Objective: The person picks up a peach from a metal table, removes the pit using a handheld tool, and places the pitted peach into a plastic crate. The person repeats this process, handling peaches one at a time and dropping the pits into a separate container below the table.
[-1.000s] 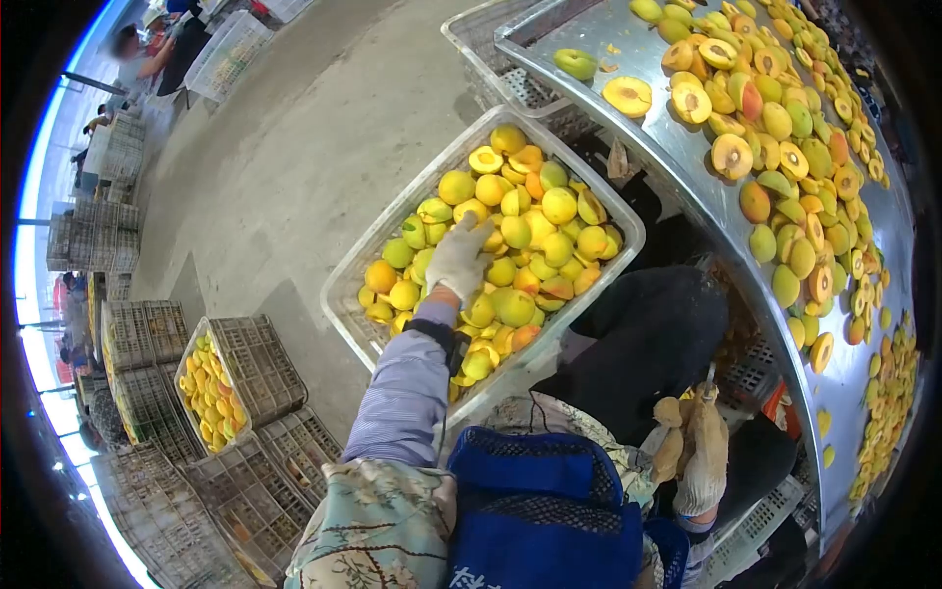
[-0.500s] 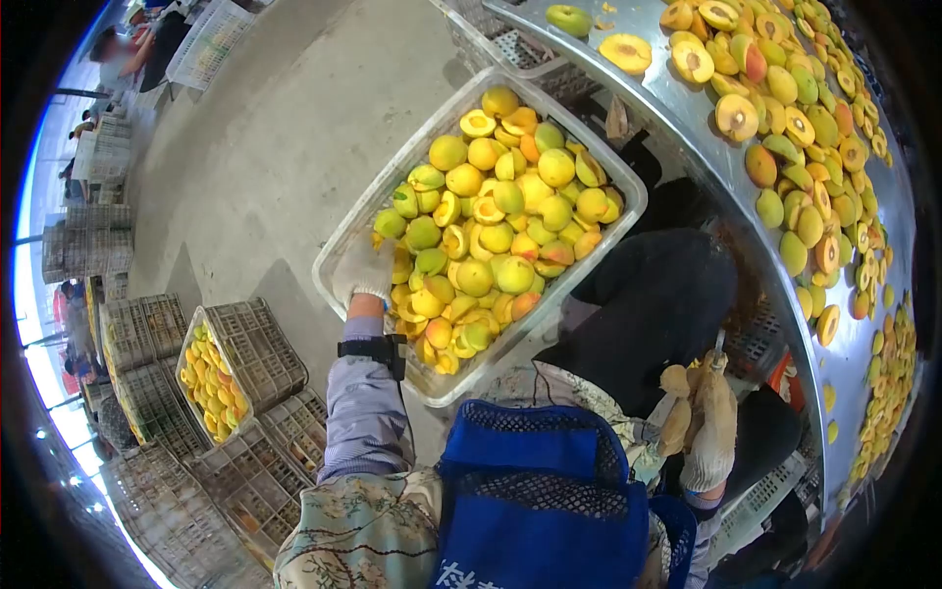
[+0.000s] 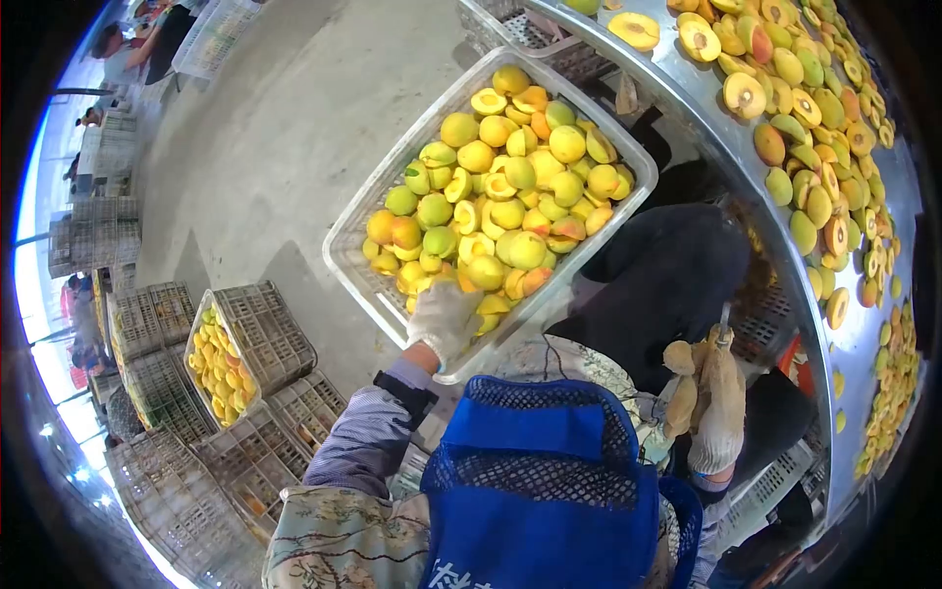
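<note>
Change since half a second ago: left hand [image 3: 444,319] has shifted from the crate's left rim to its near corner; crate [image 3: 355,236] sits slightly higher in view.

Left hand: gloved, fingers curled over the near rim of the crate, gripping it.

Crate: clear plastic, tilted, full of yellow-green peach halves [image 3: 500,187]; positioned between the concrete floor [image 3: 294,128] and the metal surface [image 3: 702,118], its far corner just beside that surface.

Right hand [image 3: 714,407]: gloved, closed around a small knife [image 3: 724,322], blade pointing up, held near the person's dark lap.

Surface: curved steel, carrying many halved and whole peaches [image 3: 805,137].

Left of the person: stacked grey crates [image 3: 177,432], one holding fruit [image 3: 221,368].

Blue mesh apron [image 3: 545,471] in the foreground.
</note>
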`<state>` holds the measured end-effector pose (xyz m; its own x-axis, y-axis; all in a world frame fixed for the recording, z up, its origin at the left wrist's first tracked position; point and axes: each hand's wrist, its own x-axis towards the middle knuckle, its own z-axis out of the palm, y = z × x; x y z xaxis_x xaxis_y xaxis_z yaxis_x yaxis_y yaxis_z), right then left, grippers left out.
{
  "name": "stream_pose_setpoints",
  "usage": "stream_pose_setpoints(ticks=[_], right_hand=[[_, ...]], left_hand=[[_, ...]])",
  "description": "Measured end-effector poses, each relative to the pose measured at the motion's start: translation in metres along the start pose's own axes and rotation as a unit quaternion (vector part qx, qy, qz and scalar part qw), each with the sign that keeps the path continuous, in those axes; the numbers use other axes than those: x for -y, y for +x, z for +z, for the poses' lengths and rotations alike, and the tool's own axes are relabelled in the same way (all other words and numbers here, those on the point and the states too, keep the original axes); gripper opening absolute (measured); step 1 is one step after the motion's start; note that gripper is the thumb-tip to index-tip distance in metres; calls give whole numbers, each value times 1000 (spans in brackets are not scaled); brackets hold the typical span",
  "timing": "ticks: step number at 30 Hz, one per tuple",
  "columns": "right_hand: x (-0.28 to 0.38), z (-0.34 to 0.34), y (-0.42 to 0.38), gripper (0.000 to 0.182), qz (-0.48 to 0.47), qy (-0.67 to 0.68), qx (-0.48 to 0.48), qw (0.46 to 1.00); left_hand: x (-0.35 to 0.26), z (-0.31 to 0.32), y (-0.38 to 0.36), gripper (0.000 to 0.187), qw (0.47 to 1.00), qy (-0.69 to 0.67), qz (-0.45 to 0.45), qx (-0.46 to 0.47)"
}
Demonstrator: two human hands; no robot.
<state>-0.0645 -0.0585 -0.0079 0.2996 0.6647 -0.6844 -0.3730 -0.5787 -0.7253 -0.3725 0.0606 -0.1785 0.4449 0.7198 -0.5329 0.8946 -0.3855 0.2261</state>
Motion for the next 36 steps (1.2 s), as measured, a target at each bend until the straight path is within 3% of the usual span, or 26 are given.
stream_pose_setpoints(ticks=[1, 3, 6, 7, 8, 10, 13, 16, 18, 19, 21, 22, 24, 27, 29, 32, 34, 36], right_hand=[[2, -1, -2, 47, 2, -2, 1, 1000], [-2, -5, -5, 47, 10, -5, 0, 1000], [-23, -21, 2, 45, -45, 10, -1, 999], [-32, -25, 8, 44, -62, 12, -27, 998], [-38, -27, 7, 43, -73, 11, -52, 996], [-35, -22, 1, 42, -75, 25, -48, 996], [-40, -27, 4, 43, -65, 42, -52, 996], [-30, -23, 4, 45, -59, 19, -55, 997], [-31, -21, -1, 46, -52, 6, -59, 997], [-33, -24, 2, 47, -57, 1, -41, 998], [-33, -23, 2, 49, -64, -2, -22, 998], [-29, -21, -1, 49, -46, -4, -17, 999], [-31, -19, -2, 50, -27, -5, -17, 999], [-29, -17, 1, 52, -69, 9, -58, 996], [-9, -9, -11, 51, -26, 3, 2, 1000], [-12, -13, -9, 50, -28, 3, -3, 1000], [-19, -17, -5, 49, -34, 9, 2, 999], [-21, -16, -1, 49, -44, 19, 8, 999]], left_hand=[[-2, -3, 7, 27, 1000, 3, 3, -7], [-4, -1, 19, 26, 997, -8, -27, 70], [-12, 3, -9, 24, 995, -78, -6, 67], [-2, 18, -15, 18, 998, -52, 44, 9], [9, 32, -26, 18, 998, -51, 40, 12], [24, 49, -39, 18, 971, 105, 18, 216], [39, 71, -36, 17, 986, 23, 19, 166], [13, -9, -11, 21, 977, -47, -36, 207], [21, -11, 5, 32, 999, -38, -27, -13], [30, -1, 17, 32, 999, -38, -28, -15], [42, 15, 38, 48, 966, 163, 77, -183], [42, 16, 42, 48, 966, 163, 78, -183], [37, 12, 46, 54, 992, 103, -9, -78], [29, -9, 39, 52, 994, 73, -85, 19], [26, -15, 27, 48, 993, 62, -96, 20], [42, -11, 2, 34, 992, 50, -119, -2], [78, 0, -9, 30, 979, 80, -181, 55], [88, -11, -17, 29, 982, 73, -163, 63]])
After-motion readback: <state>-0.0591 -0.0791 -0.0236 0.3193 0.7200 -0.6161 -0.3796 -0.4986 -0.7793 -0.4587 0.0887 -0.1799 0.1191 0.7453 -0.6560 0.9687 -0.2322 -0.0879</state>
